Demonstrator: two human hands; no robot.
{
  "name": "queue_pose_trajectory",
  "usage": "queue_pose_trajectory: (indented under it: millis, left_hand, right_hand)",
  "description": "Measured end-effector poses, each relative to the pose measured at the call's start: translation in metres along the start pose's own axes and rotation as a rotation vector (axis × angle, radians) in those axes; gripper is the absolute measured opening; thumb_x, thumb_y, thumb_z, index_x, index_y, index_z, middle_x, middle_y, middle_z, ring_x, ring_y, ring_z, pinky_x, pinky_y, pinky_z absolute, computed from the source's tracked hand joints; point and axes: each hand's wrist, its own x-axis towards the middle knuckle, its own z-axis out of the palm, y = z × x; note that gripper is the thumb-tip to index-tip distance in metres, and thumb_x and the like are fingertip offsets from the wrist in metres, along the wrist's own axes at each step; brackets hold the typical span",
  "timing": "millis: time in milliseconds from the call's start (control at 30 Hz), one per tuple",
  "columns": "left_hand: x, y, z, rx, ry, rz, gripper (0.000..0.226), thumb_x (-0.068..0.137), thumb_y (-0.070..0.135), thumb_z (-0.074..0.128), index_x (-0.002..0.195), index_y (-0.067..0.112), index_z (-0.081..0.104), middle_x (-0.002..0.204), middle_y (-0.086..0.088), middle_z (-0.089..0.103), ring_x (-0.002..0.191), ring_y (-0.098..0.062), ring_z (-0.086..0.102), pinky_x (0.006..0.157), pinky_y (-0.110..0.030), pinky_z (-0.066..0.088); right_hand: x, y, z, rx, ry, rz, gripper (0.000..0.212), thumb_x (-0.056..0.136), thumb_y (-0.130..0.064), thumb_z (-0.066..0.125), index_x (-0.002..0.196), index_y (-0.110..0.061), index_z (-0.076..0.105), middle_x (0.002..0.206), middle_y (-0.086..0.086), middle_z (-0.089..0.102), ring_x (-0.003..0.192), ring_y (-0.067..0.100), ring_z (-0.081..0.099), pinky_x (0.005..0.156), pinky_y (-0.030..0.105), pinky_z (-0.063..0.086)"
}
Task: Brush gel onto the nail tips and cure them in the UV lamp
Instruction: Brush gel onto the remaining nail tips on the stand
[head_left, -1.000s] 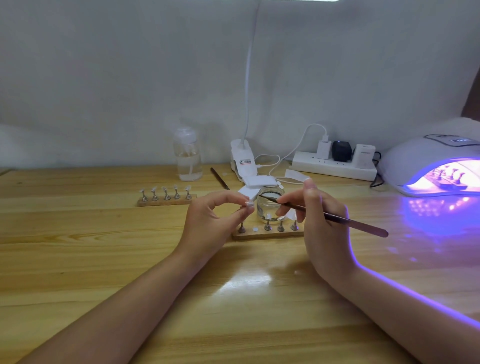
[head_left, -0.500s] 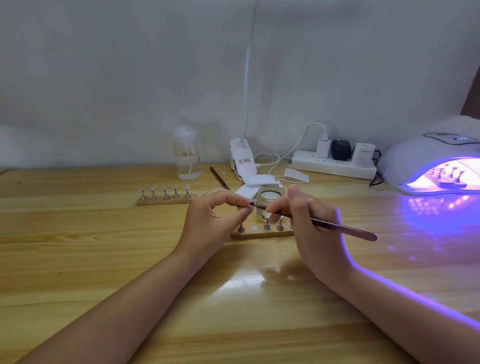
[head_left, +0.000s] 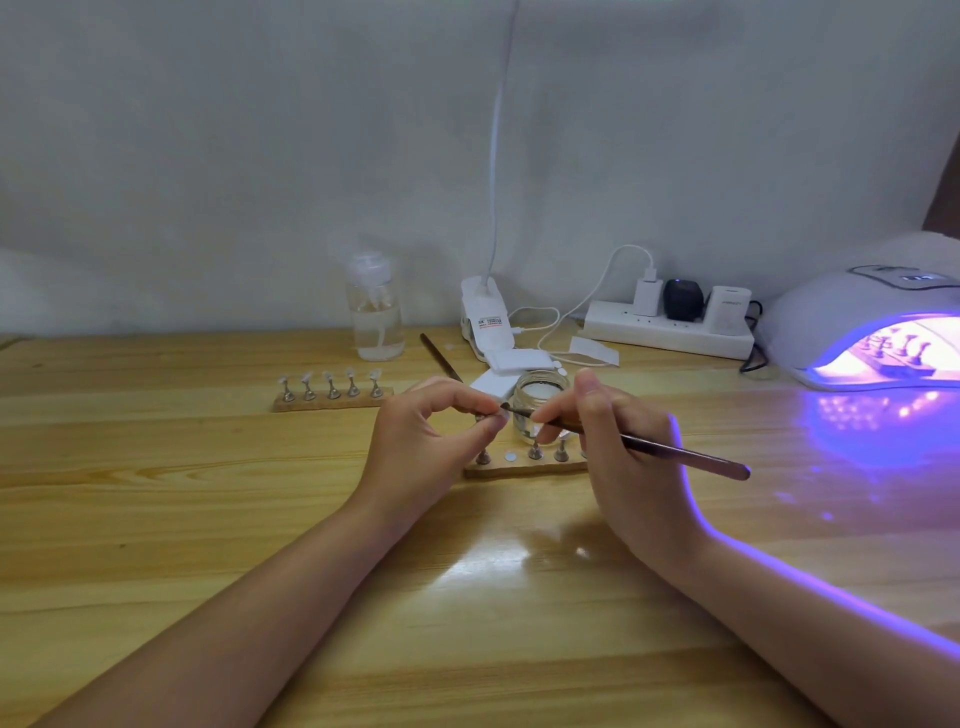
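My left hand (head_left: 428, 434) pinches a small nail tip on its metal stand (head_left: 492, 414) between thumb and forefinger, lifted above a wooden holder strip (head_left: 522, 467). That strip still carries three stands and shows one bare round magnet spot. My right hand (head_left: 618, 447) grips a thin brush (head_left: 675, 449), and its bristle end touches the held tip. Just behind the hands sits a small glass gel jar (head_left: 537, 395). At the far right the UV lamp (head_left: 862, 322) glows violet with a strip of tips inside. A second strip with several tips (head_left: 332, 396) lies at the left.
Along the back wall stand a clear pump bottle (head_left: 375, 312), a white clip lamp base (head_left: 485, 322) with its cable, and a power strip with plugs (head_left: 670, 327). White pads (head_left: 514, 366) and a spare brush (head_left: 440, 357) lie behind the jar.
My right hand has moved left and the brush tip has travelled from over the jar to the nail tip in my left hand. The left hand has hardly moved.
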Motion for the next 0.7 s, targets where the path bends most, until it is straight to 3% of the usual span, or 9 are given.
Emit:
queue_pose_trajectory:
  millis: [100, 233, 400, 700]
  left_hand:
    - [-0.0003, 0.0007, 0.0002, -0.007, -0.004, 0.006, 0.026, 0.069, 0.002, 0.075, 0.068, 0.026, 0.066, 0.074, 0.003, 0.064, 0.073, -0.003, 0.058, 0.066, -0.006, 0.042]
    - [-0.0003, 0.0003, 0.0002, 0.005, 0.000, -0.003, 0.023, 0.069, 0.005, 0.076, 0.067, 0.026, 0.066, 0.073, 0.006, 0.065, 0.073, -0.002, 0.059, 0.069, -0.006, 0.041]
    - [0.0000, -0.0001, 0.0007, 0.009, 0.003, -0.007, 0.027, 0.068, 0.005, 0.076, 0.066, 0.029, 0.065, 0.072, 0.010, 0.064, 0.073, -0.001, 0.058, 0.071, -0.006, 0.040]
    - [-0.0010, 0.0005, 0.0002, -0.008, 0.000, -0.003, 0.022, 0.068, 0.002, 0.076, 0.067, 0.022, 0.067, 0.074, 0.002, 0.065, 0.073, -0.002, 0.059, 0.064, -0.005, 0.042]
  right_hand:
    - [-0.0008, 0.0005, -0.0002, 0.056, 0.001, 0.012, 0.044, 0.084, -0.045, 0.039, 0.060, -0.022, 0.067, 0.057, 0.005, 0.064, 0.055, 0.010, 0.059, 0.058, 0.019, 0.044]
    - [0.0004, 0.0013, -0.0014, 0.066, 0.032, -0.013, 0.044, 0.085, -0.044, 0.038, 0.059, -0.021, 0.066, 0.054, 0.002, 0.063, 0.051, 0.005, 0.057, 0.055, 0.010, 0.039]
    - [0.0027, 0.0040, -0.0006, -0.056, 0.004, -0.066, 0.034, 0.088, -0.036, 0.039, 0.070, -0.025, 0.066, 0.062, -0.004, 0.064, 0.064, 0.001, 0.060, 0.061, 0.008, 0.041]
    - [-0.0010, 0.0033, -0.0009, -0.010, -0.003, -0.051, 0.047, 0.086, -0.042, 0.039, 0.059, -0.016, 0.067, 0.054, 0.004, 0.061, 0.053, 0.012, 0.059, 0.060, 0.023, 0.047]
